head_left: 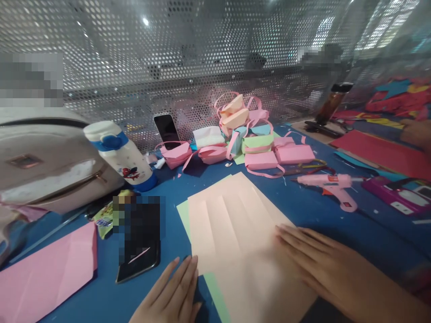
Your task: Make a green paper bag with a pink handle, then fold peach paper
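A peach sheet of paper (249, 224) with several crease lines lies on the blue table, over a green sheet (217, 294) that shows along its left side. My right hand (316, 255) rests flat on the right part of the peach sheet, fingers stretched out. At the sheet's left edge is my left hand (175, 287), its fingers straight and close together, fingertips at the paper. Neither hand grips anything. Left of my left hand lies a black phone (139, 264), partly blurred out.
Small folded paper bags (259, 159) stand along the perforated metal panel (188, 89). A pink glue gun (336, 186) and a purple power strip (397, 195) lie right. Leftward are a water bottle (123, 157), a backpack (54, 157) and pink paper (57, 273). Another person's hand (415, 134) is far right.
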A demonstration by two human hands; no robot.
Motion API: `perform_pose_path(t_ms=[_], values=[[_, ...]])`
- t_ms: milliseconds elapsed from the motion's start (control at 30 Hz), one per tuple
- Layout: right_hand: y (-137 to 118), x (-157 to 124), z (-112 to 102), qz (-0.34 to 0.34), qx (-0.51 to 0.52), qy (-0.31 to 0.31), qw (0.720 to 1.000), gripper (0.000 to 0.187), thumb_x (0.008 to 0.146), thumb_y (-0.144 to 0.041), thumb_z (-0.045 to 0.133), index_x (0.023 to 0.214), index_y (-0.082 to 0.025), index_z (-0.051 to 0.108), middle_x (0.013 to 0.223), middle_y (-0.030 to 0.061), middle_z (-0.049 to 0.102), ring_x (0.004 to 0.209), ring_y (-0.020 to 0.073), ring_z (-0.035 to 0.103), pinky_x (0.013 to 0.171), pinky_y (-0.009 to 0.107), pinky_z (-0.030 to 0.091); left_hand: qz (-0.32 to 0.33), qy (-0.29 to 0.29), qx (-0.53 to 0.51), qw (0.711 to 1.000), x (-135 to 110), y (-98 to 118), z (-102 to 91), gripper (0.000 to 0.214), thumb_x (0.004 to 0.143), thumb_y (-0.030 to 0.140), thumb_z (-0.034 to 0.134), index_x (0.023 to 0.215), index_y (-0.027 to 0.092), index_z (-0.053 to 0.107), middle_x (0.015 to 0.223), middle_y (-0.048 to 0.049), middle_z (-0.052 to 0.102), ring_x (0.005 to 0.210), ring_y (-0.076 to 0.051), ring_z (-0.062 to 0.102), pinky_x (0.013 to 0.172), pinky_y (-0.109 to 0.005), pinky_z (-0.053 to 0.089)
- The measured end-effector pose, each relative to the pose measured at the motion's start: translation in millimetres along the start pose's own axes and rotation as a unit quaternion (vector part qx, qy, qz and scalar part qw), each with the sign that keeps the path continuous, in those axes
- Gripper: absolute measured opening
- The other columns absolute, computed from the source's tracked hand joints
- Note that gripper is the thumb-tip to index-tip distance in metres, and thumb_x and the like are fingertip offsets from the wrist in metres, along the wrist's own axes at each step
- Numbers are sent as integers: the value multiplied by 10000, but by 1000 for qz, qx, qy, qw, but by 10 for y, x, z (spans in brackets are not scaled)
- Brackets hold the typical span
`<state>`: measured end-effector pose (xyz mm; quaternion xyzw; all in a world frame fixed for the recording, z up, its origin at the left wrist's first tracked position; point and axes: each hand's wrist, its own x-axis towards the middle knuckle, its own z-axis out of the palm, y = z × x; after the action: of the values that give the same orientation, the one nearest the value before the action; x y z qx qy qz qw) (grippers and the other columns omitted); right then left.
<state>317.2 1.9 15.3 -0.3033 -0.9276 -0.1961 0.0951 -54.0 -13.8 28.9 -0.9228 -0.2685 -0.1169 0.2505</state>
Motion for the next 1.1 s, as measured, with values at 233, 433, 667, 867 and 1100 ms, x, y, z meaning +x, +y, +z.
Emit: perform_pose_path(t_ms=[233, 433, 667, 867, 1100], values=[[-23, 429, -104, 38, 82, 43, 995, 378, 1068, -250, 313, 1140, -161, 673, 1116, 86, 723, 1064, 238, 626, 949, 423, 434, -54, -16, -14, 998, 30, 134, -20, 398, 1052, 161, 322, 1130, 133, 712, 1136, -72, 754, 1063, -225, 692, 1039, -404, 431], [-224, 760, 34, -66, 167, -69, 981, 578, 877, -449, 724, 1374, -238, 518, 926, 27, 615, 803, 224, 552, 672, 349, 406, -55, -40, 16, 998, 119, 293, 24, 350, 994, 147, 396, 1270, 70, 595, 1151, -161, 732, 1056, -283, 694, 1076, -472, 381], [-190, 816, 119, -85, 179, -81, 977, 624, 872, -449, 739, 1413, -276, 482, 928, 31, 580, 780, 209, 500, 670, 325, 344, -40, 4, -26, 999, 277, 345, 87, 348, 1019, 149, 375, 1232, 95, 645, 1254, -98, 703, 1150, -262, 654, 1038, -434, 415], [-61, 660, 122, -72, 186, -72, 977, 439, 952, -411, 624, 1359, -269, 544, 875, 27, 598, 749, 208, 505, 654, 328, 353, -68, 0, -6, 998, 188, 383, 121, 358, 1051, 200, 377, 1221, 82, 670, 1254, -111, 704, 1154, -241, 666, 951, -350, 514], [119, 260, 37, -3, 166, -33, 986, 373, 1028, -167, 340, 1243, -240, 636, 981, 39, 694, 824, 208, 610, 691, 344, 448, -68, -27, 11, 997, 31, 363, 135, 361, 1051, 176, 376, 1281, 112, 647, 1317, -90, 671, 1186, -220, 647, 949, -312, 517]])
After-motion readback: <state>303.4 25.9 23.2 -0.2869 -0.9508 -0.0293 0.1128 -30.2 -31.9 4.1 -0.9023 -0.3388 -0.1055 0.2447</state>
